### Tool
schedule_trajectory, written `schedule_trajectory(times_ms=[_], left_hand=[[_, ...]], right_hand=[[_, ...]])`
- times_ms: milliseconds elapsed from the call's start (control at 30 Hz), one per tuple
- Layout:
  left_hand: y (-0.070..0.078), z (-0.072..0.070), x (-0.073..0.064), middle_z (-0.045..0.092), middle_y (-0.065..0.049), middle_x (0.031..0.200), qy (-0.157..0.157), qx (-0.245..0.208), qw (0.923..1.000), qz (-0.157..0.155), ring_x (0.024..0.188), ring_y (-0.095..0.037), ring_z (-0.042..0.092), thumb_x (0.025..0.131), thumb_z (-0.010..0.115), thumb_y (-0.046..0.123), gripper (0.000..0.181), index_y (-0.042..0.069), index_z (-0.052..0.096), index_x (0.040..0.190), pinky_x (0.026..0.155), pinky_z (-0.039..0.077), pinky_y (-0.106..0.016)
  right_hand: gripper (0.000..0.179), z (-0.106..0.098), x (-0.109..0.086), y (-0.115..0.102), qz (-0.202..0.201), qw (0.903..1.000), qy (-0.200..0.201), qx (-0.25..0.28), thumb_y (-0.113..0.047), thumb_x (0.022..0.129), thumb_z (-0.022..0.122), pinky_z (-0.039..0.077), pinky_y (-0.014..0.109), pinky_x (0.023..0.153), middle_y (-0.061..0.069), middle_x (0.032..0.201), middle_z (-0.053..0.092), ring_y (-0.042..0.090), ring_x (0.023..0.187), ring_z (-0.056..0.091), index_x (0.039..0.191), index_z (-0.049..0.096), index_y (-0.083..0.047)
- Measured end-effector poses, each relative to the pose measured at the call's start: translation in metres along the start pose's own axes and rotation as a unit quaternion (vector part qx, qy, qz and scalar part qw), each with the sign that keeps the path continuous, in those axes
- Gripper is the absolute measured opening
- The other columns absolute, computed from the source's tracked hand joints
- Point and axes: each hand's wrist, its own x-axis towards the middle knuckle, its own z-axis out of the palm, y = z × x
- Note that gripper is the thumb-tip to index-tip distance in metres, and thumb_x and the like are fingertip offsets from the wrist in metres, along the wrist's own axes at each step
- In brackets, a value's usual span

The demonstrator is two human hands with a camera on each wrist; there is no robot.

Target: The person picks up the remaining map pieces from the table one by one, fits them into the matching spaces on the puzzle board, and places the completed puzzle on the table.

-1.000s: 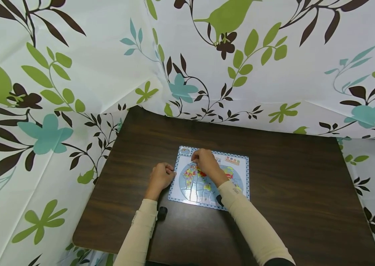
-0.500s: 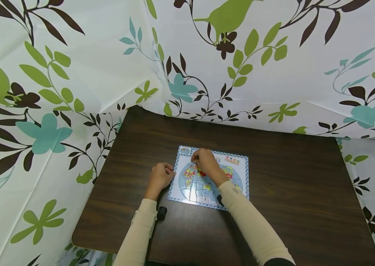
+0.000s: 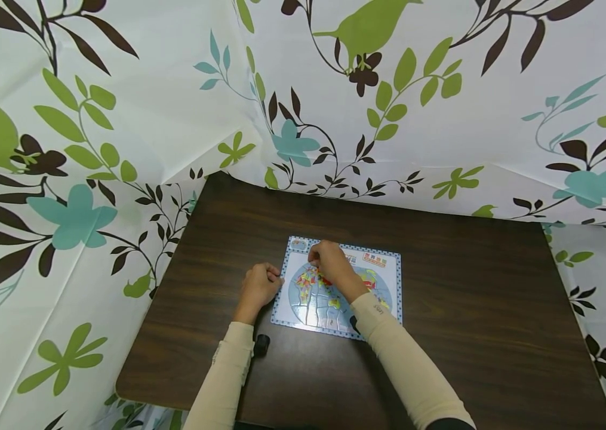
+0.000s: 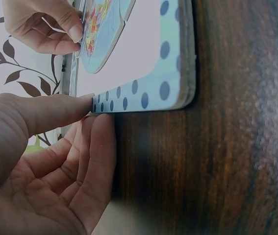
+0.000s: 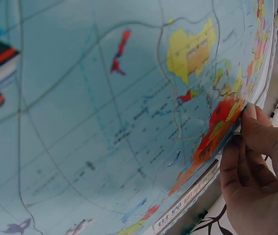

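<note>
A world-map jigsaw puzzle point(image 3: 335, 303) lies on the table, its blue oval of fitted pieces set in a white board with a dotted blue border point(image 4: 151, 93). My left hand point(image 3: 261, 284) pinches the board's left edge, thumb on top of the border and fingers curled at the side. At the upper rim of the oval, my right hand point(image 3: 332, 260) pinches a puzzle piece point(image 5: 229, 115) at its edge. In the right wrist view the thumb point(image 5: 256, 129) presses the red and orange part of the map, while the other fingers curl below the rim. The right forearm covers part of the map's right side.
The dark wood table point(image 3: 474, 310) extends around the board on all sides. White cloth point(image 3: 442, 131) printed with leaves and birds hangs behind it and at both sides. A small black object point(image 3: 262, 345) sits beside the left wrist, close over the table.
</note>
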Motion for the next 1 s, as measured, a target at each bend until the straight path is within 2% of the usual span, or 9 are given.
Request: schedule_trajectory(times_ms=[300,500,1000], left_hand=[[-0.002,-0.001,0.002,0.073,-0.007,0.09,0.007,0.005,0.9996,0.028,0.081,-0.023,0.065,0.094,0.081,0.015,0.014,0.005,0.075,0.103,0.076,0.052,-0.042],[-0.001,-0.002,0.002,0.074,-0.007,0.091,0.006,0.005,0.9996,0.029,0.082,-0.023,0.065,0.094,0.081,0.016,0.015,0.006,0.075,0.103,0.075,0.051,-0.041],[-0.001,-0.002,0.003,0.074,-0.008,0.092,-0.002,0.008,0.9999,0.011,0.083,-0.024,0.065,0.095,0.08,0.017,0.016,0.006,0.074,0.105,0.079,0.052,-0.043]], right_hand=[[0.005,-0.002,-0.003,-0.001,0.003,1.0,0.008,-0.004,-0.009,0.099,0.076,0.06,0.041,0.091,0.006,0.105,0.075,0.022,0.1,0.067,0.098,0.081,-0.01],[0.005,-0.009,-0.006,-0.001,0.003,0.9998,0.017,0.013,-0.01,0.099,0.076,0.059,0.041,0.088,0.007,0.104,0.075,0.023,0.097,0.067,0.097,0.081,-0.009],[0.006,-0.024,-0.013,-0.002,0.017,0.9995,0.025,0.013,-0.01,0.1,0.075,0.059,0.039,0.085,0.009,0.108,0.076,0.022,0.093,0.068,0.102,0.08,-0.009]])
